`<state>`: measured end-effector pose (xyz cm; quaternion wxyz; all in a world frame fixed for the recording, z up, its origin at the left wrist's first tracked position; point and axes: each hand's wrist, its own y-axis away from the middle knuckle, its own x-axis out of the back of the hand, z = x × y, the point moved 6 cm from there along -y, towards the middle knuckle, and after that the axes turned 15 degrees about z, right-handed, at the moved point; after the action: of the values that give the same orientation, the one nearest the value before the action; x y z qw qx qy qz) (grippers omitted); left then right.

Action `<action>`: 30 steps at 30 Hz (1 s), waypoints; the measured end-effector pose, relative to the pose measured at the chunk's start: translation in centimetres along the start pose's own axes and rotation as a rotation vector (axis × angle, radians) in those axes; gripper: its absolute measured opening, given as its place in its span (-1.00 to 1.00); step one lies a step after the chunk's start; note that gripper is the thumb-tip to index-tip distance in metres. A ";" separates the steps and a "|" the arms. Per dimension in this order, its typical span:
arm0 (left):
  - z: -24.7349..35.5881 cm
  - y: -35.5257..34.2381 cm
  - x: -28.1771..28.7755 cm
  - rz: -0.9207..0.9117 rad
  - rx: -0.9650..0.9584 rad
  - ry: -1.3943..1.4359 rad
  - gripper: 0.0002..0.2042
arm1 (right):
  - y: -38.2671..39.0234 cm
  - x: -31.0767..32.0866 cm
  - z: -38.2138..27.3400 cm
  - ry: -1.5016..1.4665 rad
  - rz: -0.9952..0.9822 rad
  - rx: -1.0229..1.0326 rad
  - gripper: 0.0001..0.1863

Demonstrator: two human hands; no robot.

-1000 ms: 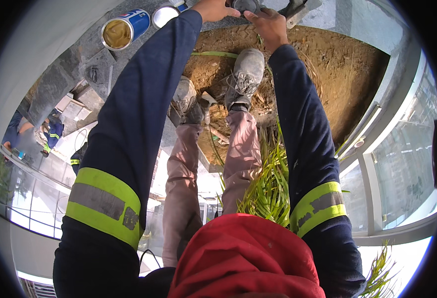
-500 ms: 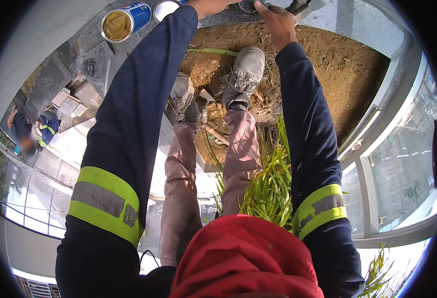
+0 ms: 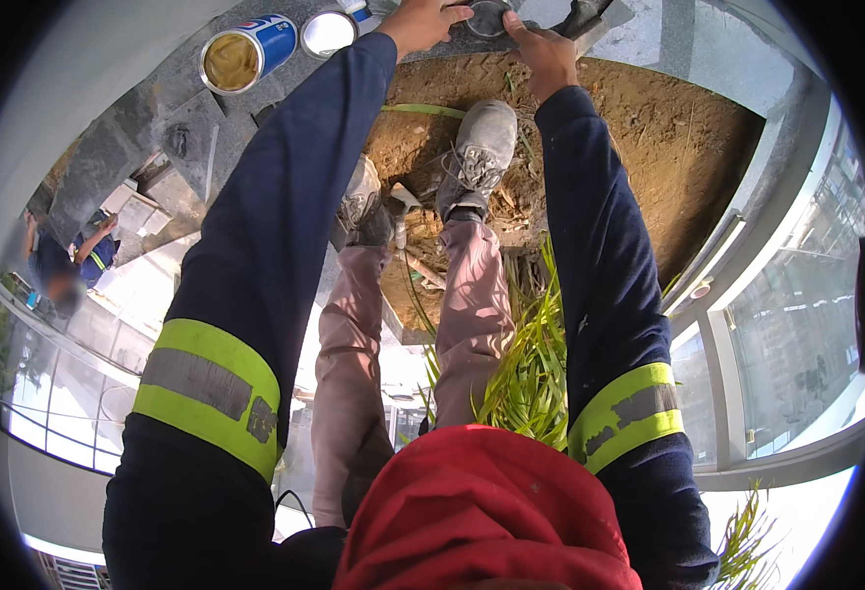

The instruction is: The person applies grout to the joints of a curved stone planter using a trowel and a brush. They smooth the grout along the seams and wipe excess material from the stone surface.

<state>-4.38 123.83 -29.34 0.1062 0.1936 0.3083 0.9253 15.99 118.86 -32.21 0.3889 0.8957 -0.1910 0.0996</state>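
Observation:
At the far top of the head view, a small round dark grey disc (image 3: 489, 17) with a paler rim lies between my two hands. My left hand (image 3: 423, 25) has its fingertips at the disc's left edge. My right hand (image 3: 547, 57) holds the opposite edge, its thumb against the rim. To the left of my left hand, a blue tin (image 3: 277, 37) lies tipped with its mouth toward me, showing tan paste. Beside it is a round, bright white-faced lid or tin (image 3: 329, 34). A dark, tool-like piece (image 3: 582, 20) sits just beyond my right hand, its kind unclear.
Bare soil (image 3: 649, 147) lies under and right of my shoes (image 3: 482, 147), bordered by grey stone slabs (image 3: 192, 138). Green long-leaved plants (image 3: 526, 374) grow by my leg. Another person (image 3: 69, 261) is low at the far left. A glazed frame (image 3: 737, 383) stands right.
The view has tilted slightly, so my hands and the disc now show lower and more fully. Both hands stay at the disc. The person at the left has shifted a little.

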 end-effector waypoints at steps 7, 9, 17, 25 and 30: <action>0.0 0.9 1.3 0.147 0.088 0.150 -0.48 | 3.1 0.6 -6.3 0.614 0.360 0.664 -0.11; -1.3 2.0 1.8 0.236 0.042 0.262 -0.44 | 7.3 -0.5 -9.2 0.659 0.563 0.922 -0.45; -9.7 17.1 3.2 0.359 0.127 0.396 -0.50 | 8.4 -3.9 -10.2 1.062 0.450 0.613 -0.25; -17.0 31.2 5.3 0.388 0.384 0.435 -0.48 | 7.7 -4.6 -9.7 1.203 0.442 0.668 0.04; -18.6 36.0 6.5 0.448 0.528 0.613 -0.49 | 12.2 -4.8 -10.4 1.210 0.421 0.810 0.01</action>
<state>-20.88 87.65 -19.10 -0.2454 -0.0065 0.5010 0.8299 6.21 120.17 -18.67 0.0390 0.7023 -0.0598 0.7083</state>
